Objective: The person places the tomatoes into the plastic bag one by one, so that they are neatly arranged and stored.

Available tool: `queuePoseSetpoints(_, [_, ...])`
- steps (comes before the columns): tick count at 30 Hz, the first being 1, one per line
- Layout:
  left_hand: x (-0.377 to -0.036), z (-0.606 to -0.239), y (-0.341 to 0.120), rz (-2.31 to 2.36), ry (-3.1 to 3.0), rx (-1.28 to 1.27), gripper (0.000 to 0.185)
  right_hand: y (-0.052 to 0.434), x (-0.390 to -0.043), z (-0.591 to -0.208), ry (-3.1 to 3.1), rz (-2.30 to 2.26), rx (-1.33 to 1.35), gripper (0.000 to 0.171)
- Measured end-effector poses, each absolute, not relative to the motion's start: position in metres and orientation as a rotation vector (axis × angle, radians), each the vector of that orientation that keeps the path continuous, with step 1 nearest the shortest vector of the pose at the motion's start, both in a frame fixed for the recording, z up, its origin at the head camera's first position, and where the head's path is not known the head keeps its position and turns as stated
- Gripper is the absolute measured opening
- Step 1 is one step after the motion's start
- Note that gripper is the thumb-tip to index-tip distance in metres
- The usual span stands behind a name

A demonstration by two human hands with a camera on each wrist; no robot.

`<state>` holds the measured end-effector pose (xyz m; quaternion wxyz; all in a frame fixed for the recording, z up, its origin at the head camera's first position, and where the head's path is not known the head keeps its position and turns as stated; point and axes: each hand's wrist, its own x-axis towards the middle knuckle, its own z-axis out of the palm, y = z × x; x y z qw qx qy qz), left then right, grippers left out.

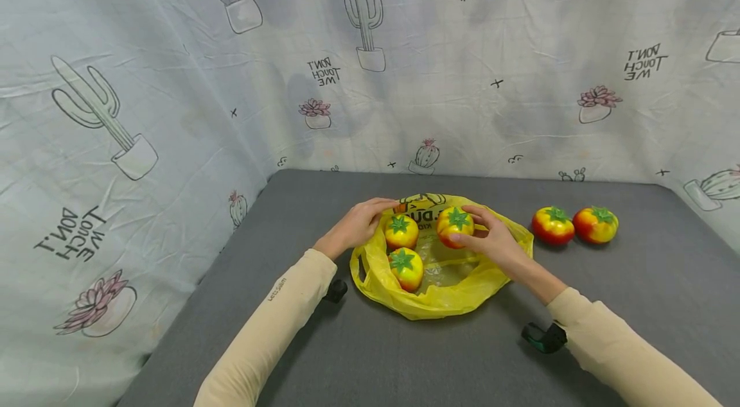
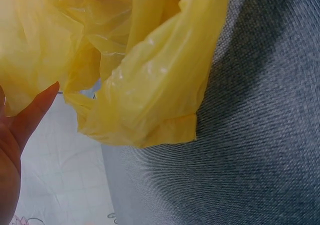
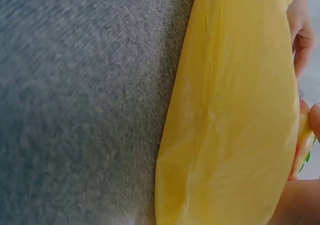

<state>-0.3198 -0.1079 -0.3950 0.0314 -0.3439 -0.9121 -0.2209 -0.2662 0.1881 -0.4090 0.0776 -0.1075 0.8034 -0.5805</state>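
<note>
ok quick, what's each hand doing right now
Left hand: holds the far left rim of the yellow bag.
Right hand: fingers curled round a tomato, over the bag.

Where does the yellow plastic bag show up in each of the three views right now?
Head: yellow plastic bag at centre, open on the grey table, between both hands.
Left wrist: fills the upper left, its folded edge over the grey cloth.
Right wrist: a tall band right of centre, with the grey cloth to its left.
Shared landmark: the grey table surface shows beside the bag in all three.
</note>
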Motion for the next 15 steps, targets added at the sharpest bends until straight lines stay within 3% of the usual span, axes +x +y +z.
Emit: queuePoseSetpoints(15, [-0.321, -0.397, -0.109, -0.675, -2.798, -1.066, 0.047, 0.175, -0.268, -0.409, 2.403, -1.717, -0.3, 0.077])
